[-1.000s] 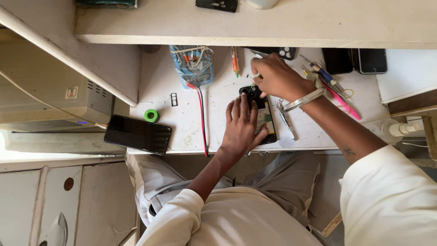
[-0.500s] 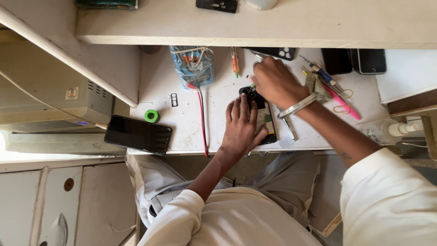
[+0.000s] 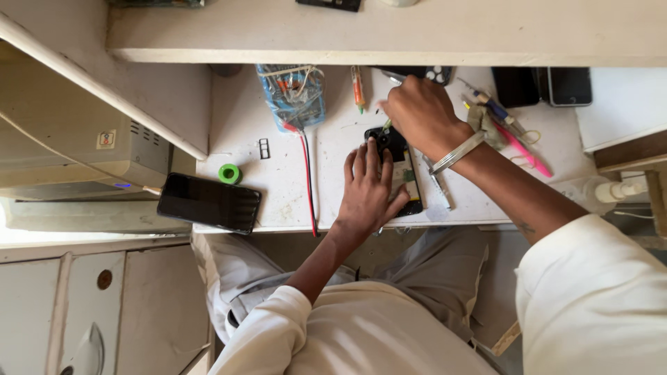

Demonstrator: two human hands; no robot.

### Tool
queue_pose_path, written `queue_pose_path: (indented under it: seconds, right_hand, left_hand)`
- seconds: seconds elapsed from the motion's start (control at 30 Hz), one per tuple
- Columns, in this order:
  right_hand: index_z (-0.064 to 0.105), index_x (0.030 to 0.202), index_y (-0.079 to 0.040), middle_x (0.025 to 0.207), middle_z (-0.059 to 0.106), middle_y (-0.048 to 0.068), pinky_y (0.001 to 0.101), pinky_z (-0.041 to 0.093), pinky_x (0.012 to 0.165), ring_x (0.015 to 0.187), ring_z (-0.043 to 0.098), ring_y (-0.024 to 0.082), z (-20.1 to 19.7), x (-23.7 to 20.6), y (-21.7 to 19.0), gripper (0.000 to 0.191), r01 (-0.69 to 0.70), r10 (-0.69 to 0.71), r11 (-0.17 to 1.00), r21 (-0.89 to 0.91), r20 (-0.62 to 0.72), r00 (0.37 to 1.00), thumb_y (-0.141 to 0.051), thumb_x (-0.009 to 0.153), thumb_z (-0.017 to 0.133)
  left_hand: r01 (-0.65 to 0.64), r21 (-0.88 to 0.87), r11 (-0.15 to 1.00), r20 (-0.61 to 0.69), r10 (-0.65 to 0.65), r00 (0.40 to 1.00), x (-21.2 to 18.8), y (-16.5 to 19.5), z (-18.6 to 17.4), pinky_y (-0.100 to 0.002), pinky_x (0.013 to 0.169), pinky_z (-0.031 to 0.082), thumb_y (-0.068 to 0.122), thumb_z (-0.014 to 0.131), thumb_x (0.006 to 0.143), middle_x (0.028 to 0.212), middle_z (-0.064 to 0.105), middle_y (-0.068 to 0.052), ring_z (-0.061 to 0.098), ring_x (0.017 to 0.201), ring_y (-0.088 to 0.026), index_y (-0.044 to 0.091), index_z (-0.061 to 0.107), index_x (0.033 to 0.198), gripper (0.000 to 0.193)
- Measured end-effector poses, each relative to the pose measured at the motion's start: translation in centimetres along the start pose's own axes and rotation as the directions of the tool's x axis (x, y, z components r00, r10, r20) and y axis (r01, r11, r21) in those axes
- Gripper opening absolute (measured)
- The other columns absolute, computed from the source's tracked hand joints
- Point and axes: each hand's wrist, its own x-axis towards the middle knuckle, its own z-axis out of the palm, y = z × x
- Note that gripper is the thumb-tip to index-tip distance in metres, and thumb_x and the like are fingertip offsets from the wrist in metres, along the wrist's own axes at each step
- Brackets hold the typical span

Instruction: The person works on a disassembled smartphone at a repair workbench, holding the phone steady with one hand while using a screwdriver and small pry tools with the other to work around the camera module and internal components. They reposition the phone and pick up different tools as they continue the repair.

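Opened smartphone [image 3: 401, 173], back cover off, lies flat on the white workbench [image 3: 278, 194] directly under my left hand [image 3: 368, 191]. I spread my left fingers [image 3: 361, 158] across its upper half and press my palm over the lower part, so the body cannot slide while I work at the camera end; the hand is open and flat, pinning and not gripping.

My right hand [image 3: 420, 114] comes in from beyond the fingertips of the left, curled shut around a thin tool with a green tip [image 3: 386, 126]. I judge it to be tweezers or a fine driver, but the hand hides most of it. Its tip meets the phone just past my left fingertips, near the camera block, where both hands can steady it. A metal bangle [image 3: 455, 151] sits on that wrist.

Everything else stays within easy reach. Beyond my right knuckles lie an orange-handled tool [image 3: 358, 89] and a clear box of small parts [image 3: 292, 96], from which a red wire [image 3: 307, 180] runs down past the thumb side of my left hand. Out past my right wrist are a pink-handled tool [image 3: 522, 149] and a blue one [image 3: 495, 109]. Well off to the outer side of my left hand rest a green tape roll [image 3: 228, 173] and a dark, whole phone [image 3: 209, 203], set apart so they stay clear of the work.
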Motion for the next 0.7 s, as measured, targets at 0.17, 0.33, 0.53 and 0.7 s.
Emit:
queue_pose_path:
  seconds: [0.17, 0.33, 0.53, 0.7]
  right_hand:
    - [0.07, 0.091, 0.007, 0.085, 0.071, 0.028, 0.0459, 0.057, 0.068, 0.077, 0.073, 0.041, -0.7, -0.6, 0.1, 0.028, 0.269, -0.246, 0.944, 0.192, -0.138, 0.96, -0.02, 0.084, 0.07]
    - [0.072, 0.089, 0.005, 0.09, 0.068, 0.028, 0.0482, 0.059, 0.075, 0.086, 0.072, 0.043, 0.6, -0.3, 0.0, 0.026, 0.152, -0.15, 0.986, 0.068, -0.03, 0.988, -0.021, 0.095, 0.071]
    - [0.072, 0.087, 0.007, 0.092, 0.068, 0.029, 0.0506, 0.056, 0.08, 0.092, 0.069, 0.046, 0.0, 1.3, 1.1, 0.031, 0.231, -0.23, 0.959, 0.162, -0.028, 0.973, -0.023, 0.085, 0.077]
    - [0.071, 0.096, 0.007, 0.092, 0.069, 0.027, 0.0521, 0.056, 0.077, 0.089, 0.069, 0.046, -0.2, 0.6, 0.2, 0.018, 0.229, -0.218, 0.928, 0.293, -0.072, 0.973, -0.009, 0.087, 0.072]
  left_hand:
    - [-0.002, -0.019, 1.0, 0.005, 0.002, 1.0, 0.2, 0.0, 0.1, -0.061, 0.117, 0.029, 0.046, 0.06, 0.093, 0.146, 0.041, -0.041, 0.043, 0.134, -0.051, -0.012, 0.052, 0.138, 0.073]
    - [0.01, -0.043, 0.999, -0.012, -0.01, 1.0, 0.0, -0.1, 0.0, -0.061, 0.118, 0.029, 0.045, 0.06, 0.092, 0.147, 0.041, -0.041, 0.042, 0.134, -0.051, -0.011, 0.052, 0.138, 0.073]
    - [-0.001, -0.037, 0.999, -0.021, 0.001, 1.0, 0.3, 0.0, 0.2, -0.061, 0.118, 0.03, 0.044, 0.06, 0.092, 0.147, 0.041, -0.04, 0.043, 0.134, -0.05, -0.011, 0.052, 0.138, 0.072]
    - [0.003, -0.037, 0.999, -0.02, -0.004, 1.0, 0.2, 0.0, 0.4, -0.061, 0.117, 0.03, 0.045, 0.06, 0.092, 0.146, 0.041, -0.041, 0.043, 0.134, -0.051, -0.012, 0.052, 0.137, 0.074]
